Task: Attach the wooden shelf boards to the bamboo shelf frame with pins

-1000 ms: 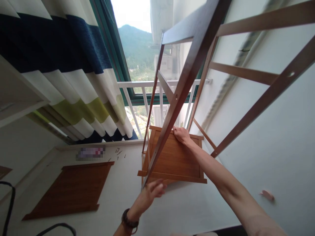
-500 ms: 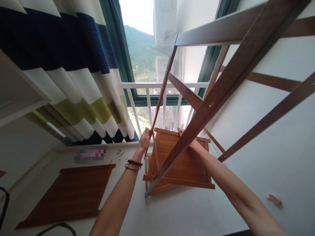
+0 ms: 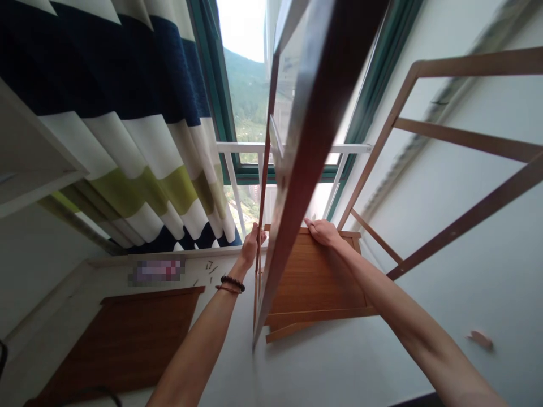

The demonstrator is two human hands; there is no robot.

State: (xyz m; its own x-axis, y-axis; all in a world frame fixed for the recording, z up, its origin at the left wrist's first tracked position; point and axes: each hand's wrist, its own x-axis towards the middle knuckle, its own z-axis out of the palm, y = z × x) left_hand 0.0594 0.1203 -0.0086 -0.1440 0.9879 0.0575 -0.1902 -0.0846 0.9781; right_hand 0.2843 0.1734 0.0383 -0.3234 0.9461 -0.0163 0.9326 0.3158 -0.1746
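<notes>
Curtain fabric [image 3: 106, 124] in navy, white and green hangs above a loose wooden panel [image 3: 123, 339] on the floor, with small fasteners [image 3: 210, 265] scattered near it. The left hand [image 3: 251, 246] has its fingers wrapped around the far post of a wooden side frame [image 3: 292, 209]. Just right of that frame, a slatless wooden shelf [image 3: 314, 277] sits low, its far edge held by the curled fingers of the right hand [image 3: 324, 232]. Another side frame [image 3: 453, 233] stands by the white wall [image 3: 487, 282].
</notes>
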